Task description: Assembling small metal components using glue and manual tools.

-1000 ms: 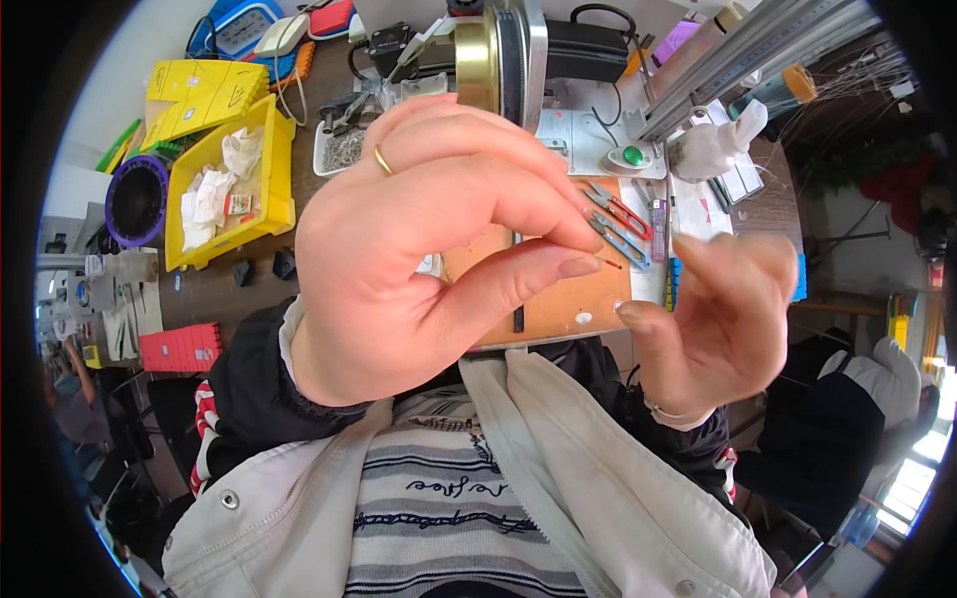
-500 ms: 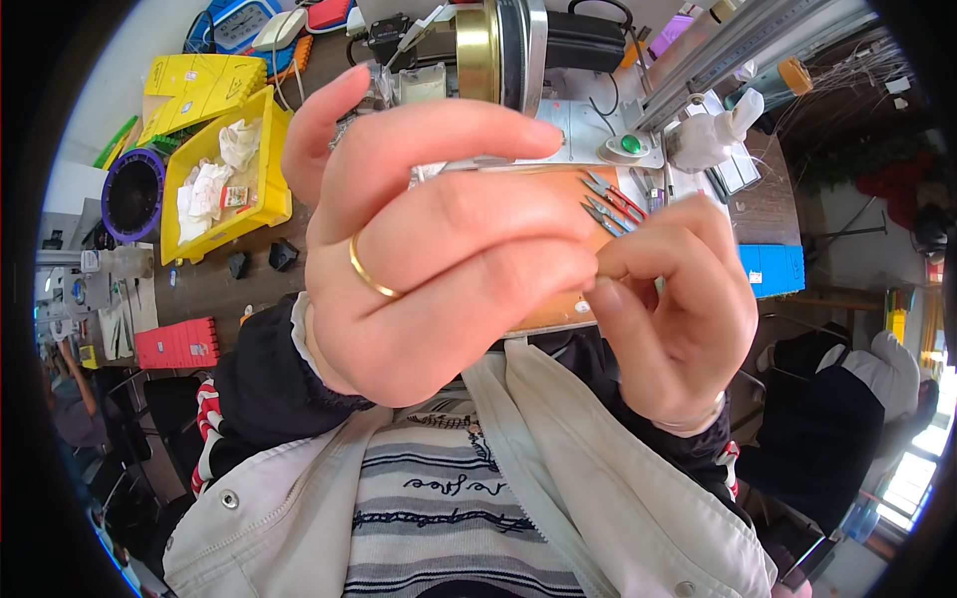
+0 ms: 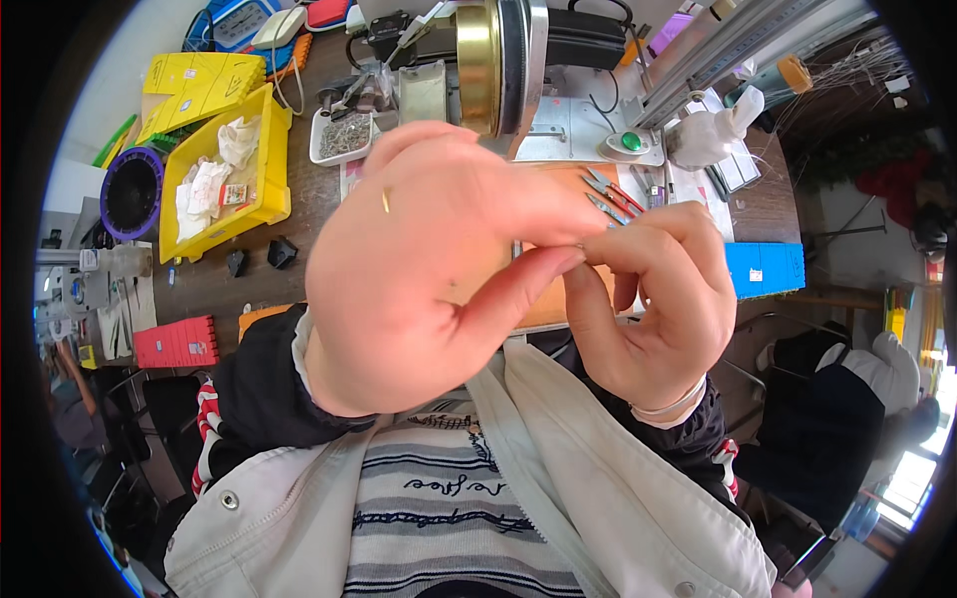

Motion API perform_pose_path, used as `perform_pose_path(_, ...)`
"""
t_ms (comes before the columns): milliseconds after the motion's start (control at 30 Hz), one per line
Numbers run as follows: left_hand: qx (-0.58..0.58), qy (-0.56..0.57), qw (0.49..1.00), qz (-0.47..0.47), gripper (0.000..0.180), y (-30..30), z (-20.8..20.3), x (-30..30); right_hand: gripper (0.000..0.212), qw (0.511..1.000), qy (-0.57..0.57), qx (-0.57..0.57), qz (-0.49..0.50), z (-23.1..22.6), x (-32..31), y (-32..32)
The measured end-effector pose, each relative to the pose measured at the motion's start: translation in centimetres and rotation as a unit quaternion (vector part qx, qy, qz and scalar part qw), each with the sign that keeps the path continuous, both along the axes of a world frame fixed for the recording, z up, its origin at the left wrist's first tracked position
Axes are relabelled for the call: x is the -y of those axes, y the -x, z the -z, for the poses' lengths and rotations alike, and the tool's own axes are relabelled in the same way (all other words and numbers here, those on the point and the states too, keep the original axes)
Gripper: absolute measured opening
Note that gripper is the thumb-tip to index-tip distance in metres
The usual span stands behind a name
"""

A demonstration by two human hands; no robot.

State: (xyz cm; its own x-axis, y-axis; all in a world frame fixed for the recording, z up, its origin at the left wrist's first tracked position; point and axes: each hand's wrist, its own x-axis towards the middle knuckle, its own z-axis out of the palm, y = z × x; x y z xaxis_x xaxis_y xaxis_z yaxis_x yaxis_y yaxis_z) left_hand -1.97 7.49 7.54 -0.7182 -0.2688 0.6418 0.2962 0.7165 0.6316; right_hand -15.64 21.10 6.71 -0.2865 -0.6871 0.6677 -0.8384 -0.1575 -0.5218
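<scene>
Both hands are raised close before me, fingertips meeting above an orange-brown work board (image 3: 550, 185). My left hand (image 3: 429, 259), with a gold ring, is closed in a pinch of thumb and forefinger. Its other fingers are curled out of sight. Pinched as well, my right hand (image 3: 653, 294) touches the left fingertips with its thumb and forefinger. Whatever lies between the fingertips is too small to make out. Just beyond the right hand, thread snips (image 3: 616, 191) with red handles lie on the board.
A white tray of small metal parts (image 3: 344, 138) stands beyond my left hand. At the left is a yellow bin (image 3: 277, 189) holding white cloths. A machine with a brass-coloured wheel (image 3: 477, 70) stands behind. A green button (image 3: 631, 142), white bottle (image 3: 698, 142) and blue block (image 3: 768, 269) are at right.
My left hand has turned and curled its spread fingers into a pinch, uncovering the metal-parts tray. My right hand has shifted slightly left, and the fingertips still meet.
</scene>
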Motion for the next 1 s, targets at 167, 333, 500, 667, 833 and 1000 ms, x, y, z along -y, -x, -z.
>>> perform_pose_path(167,-0.167,0.234,0.944,-0.163,0.039,-0.3,1.3,-2.8,0.009,0.919,-0.079,0.345,-0.175,0.1,-0.3,0.8)
perform_pose_path(333,0.004,0.104,0.994,-0.019,0.042,-0.5,0.4,0.2,0.016,0.993,0.033,0.078,-0.088,1.0,0.1,0.8)
perform_pose_path(500,-0.008,0.006,1.0,0.008,0.034,0.0,1.0,-0.3,0.024,0.995,0.08,-0.05,0.039,1.9,0.4,-0.2)
perform_pose_path(667,0.019,-0.208,0.977,0.049,0.029,-0.1,0.9,-0.5,0.016,0.995,0.011,0.083,-0.06,0.9,0.2,0.4)
perform_pose_path(833,-0.006,-0.42,0.898,0.133,0.029,0.3,1.2,-0.6,0.01,0.862,-0.034,0.449,-0.234,1.1,0.0,0.2)
perform_pose_path(1000,-0.03,-0.487,0.861,0.147,0.032,0.5,1.6,-0.7,0.018,0.886,-0.03,0.404,-0.227,1.4,-0.8,0.6)
